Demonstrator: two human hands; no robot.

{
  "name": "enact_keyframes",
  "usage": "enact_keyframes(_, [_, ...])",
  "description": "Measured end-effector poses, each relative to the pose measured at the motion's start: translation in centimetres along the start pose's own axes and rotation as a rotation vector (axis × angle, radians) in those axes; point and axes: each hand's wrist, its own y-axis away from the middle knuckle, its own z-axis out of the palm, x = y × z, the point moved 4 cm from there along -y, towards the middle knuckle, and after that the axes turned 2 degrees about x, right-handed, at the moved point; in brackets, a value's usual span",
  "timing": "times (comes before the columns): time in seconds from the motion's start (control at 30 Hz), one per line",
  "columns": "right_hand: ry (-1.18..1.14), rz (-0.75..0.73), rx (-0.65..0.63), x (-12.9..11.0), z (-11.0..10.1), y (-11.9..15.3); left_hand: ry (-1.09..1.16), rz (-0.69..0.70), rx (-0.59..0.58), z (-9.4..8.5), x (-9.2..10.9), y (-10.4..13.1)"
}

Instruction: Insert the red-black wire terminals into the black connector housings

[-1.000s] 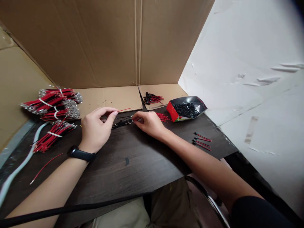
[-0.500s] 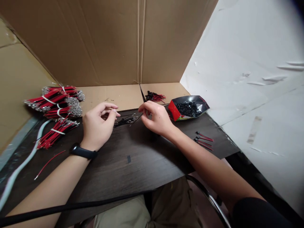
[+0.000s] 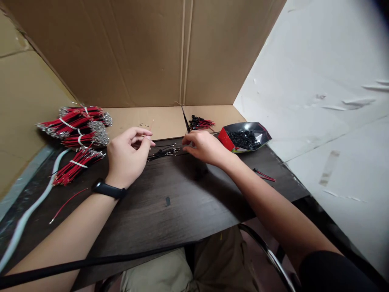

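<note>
My left hand (image 3: pixel 129 156), a dark band on its wrist, is closed in a pinch above the table. A thin, reddish wire (image 3: pixel 151 126) sticks up from behind its fingertips; the rest of it is hidden. Just right of these fingers lie loose black wires (image 3: pixel 162 153) with shiny metal ends. My right hand (image 3: pixel 205 148) hovers at the right end of those wires, fingers curled together; what they hold, if anything, is too small to make out. Beyond it lies a pile of red-and-black wires with black connectors (image 3: pixel 200 123).
Tied bundles of red and black wires (image 3: pixel 75 129) are stacked at the left, by a pale cable (image 3: pixel 39 202). One red wire (image 3: pixel 67 205) lies nearer. A red-and-black box (image 3: pixel 225 140) holds small black parts. Connector wires (image 3: pixel 265 175) lie beside my right forearm. Cardboard (image 3: pixel 146 52) walls the back.
My right hand has shifted slightly right, and the black wire seen at its fingertips no longer shows. A thin reddish wire now shows above my left fingers. The view has shifted slightly.
</note>
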Motion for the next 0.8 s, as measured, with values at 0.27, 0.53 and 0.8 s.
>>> enact_keyframes(0.27, [0.206,-0.103,-0.134,-0.8,3.4,0.3,0.018,-0.028,-0.025,0.0,-0.2,0.0])
enact_keyframes(0.53, [-0.174,0.039,-0.055,-1.1,1.1,0.8,-0.184,0.034,-0.106,0.1,-0.5,-0.2])
enact_keyframes(0.8, [-0.371,0.15,0.094,-2.0,1.4,0.7,-0.468,0.241,-0.293,1.4,-0.8,0.4])
